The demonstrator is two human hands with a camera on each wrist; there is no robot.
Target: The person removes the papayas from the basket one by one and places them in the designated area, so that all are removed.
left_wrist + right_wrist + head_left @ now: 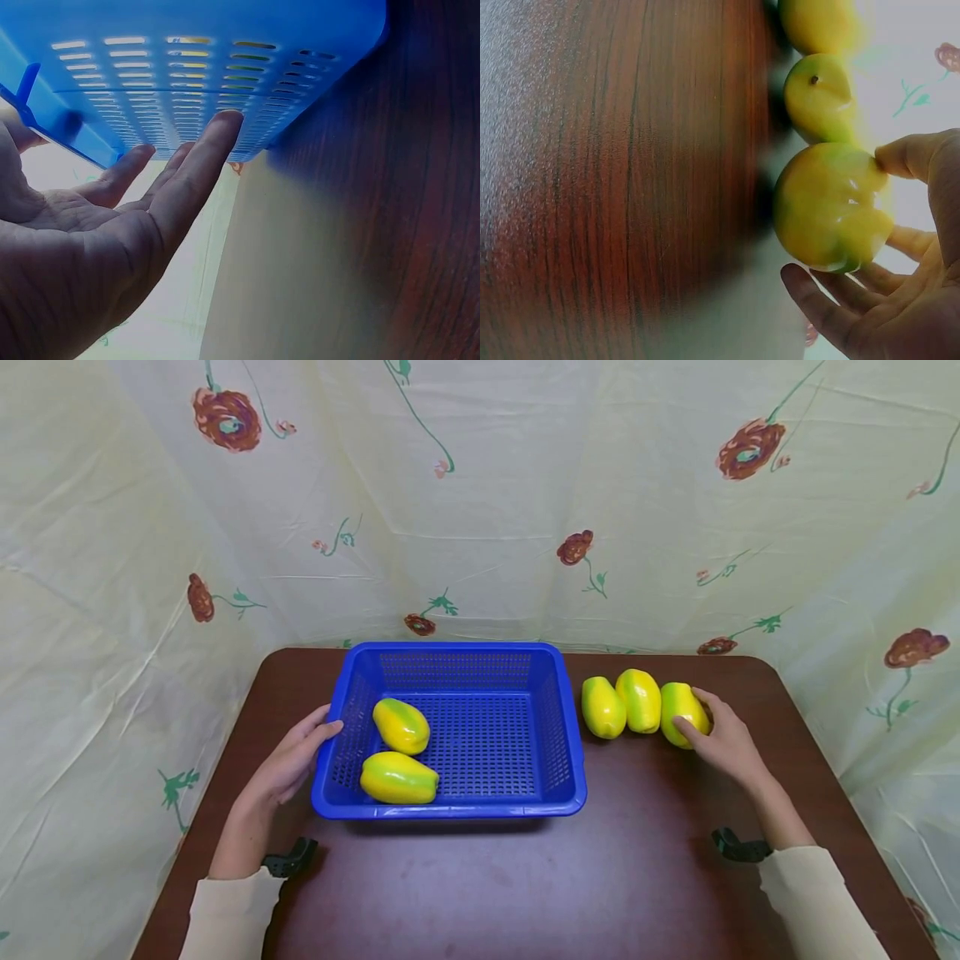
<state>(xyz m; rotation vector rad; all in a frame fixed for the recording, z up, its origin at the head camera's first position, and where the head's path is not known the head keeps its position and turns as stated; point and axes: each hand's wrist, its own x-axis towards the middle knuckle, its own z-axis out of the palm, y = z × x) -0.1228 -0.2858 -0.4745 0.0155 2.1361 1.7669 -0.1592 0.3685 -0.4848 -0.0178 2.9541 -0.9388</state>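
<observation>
My left hand (291,758) holds the left side of a blue plastic basket (450,812), thumb over the rim. In the left wrist view, its fingers (191,176) extend along the slotted outer wall. Inside the basket, on its left side, lie two yellow-green papayas, the rear papaya (401,727) and the front papaya (399,778). Right of the basket, my right hand (726,739) grips the rightmost papaya (678,706) of a row of three, thumb on the near side and fingers around its right. The same papaya (829,206) appears between thumb and fingers in the right wrist view.
Beside the held fruit stand a middle papaya (639,702) and a left papaya (603,708), close to the basket's right wall. Everything sits on a dark brown table (525,893). A flowered curtain (480,527) hangs behind the table's back edge.
</observation>
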